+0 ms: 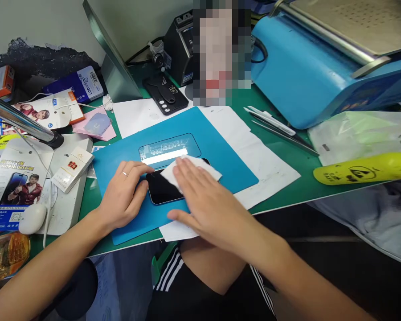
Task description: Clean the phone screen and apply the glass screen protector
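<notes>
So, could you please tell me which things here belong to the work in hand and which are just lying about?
In the work, it seems:
right hand, flat on the white wipe
left hand, at the phone
blue mat beneath
clear phone-shaped panel, probably

Seemingly lying about:
black phone case
small white box
blue LCD box
yellow ESD-marked item

At the right of the green worktop [297,157], a bulky sky-blue machine with a beige top plate [284,67] stands behind slim silver and white tools [279,125], a crinkled translucent plastic bag [357,133] and a bright yellow rounded object with black print [364,169]. Toward the back, a black plastic phone case [165,92] lies near a tilted grey panel [111,53]. On the left, a dark blue LCD box [75,84], a small white-and-red carton [72,169] and a smooth white oval device [34,219] sit around a shiny metal pole [22,116].
</notes>
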`<control>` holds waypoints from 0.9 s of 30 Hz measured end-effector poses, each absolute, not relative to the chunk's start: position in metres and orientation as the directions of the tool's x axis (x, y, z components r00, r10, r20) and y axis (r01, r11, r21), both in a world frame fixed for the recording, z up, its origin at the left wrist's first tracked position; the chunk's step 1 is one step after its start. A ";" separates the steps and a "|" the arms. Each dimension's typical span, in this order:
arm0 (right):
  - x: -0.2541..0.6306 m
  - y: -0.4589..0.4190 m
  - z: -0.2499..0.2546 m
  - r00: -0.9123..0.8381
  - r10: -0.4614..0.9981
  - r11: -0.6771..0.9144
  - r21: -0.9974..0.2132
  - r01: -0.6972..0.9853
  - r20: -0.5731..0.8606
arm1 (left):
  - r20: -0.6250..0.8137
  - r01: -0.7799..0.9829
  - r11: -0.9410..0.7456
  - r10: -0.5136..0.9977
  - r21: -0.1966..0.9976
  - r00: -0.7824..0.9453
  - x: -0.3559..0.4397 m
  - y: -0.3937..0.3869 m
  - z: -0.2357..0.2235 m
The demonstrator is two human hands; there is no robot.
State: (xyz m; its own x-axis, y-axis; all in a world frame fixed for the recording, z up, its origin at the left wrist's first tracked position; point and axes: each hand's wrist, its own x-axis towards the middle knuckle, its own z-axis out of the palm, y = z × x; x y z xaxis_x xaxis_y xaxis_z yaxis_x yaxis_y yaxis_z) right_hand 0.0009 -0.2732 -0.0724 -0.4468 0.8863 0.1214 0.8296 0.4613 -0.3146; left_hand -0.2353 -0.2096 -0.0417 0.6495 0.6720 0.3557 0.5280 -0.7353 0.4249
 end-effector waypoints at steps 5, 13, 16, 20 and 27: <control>0.033 -0.283 -0.078 -0.381 0.916 0.401 -0.242 0.883 0.127 | 0.332 0.539 -0.720 0.686 0.438 0.647 -0.236 -0.206 -0.045; 0.022 -0.298 -0.082 -0.313 0.934 0.344 -0.189 0.920 0.175 | 0.337 0.537 -0.692 0.713 0.483 0.615 -0.228 -0.210 -0.042; 0.003 -0.284 -0.078 -0.258 0.954 0.289 -0.246 0.925 0.151 | 0.333 0.530 -0.696 0.707 0.484 0.624 -0.230 -0.208 -0.042; -0.036 -0.273 -0.067 -0.267 0.959 0.282 -0.354 0.892 0.091 | 0.331 0.533 -0.679 0.723 0.504 0.606 -0.231 -0.206 -0.042; -0.072 -0.282 -0.059 -0.415 0.898 0.437 -0.422 0.794 0.150 | 0.357 0.465 -0.689 0.703 0.556 0.615 -0.232 -0.206 -0.043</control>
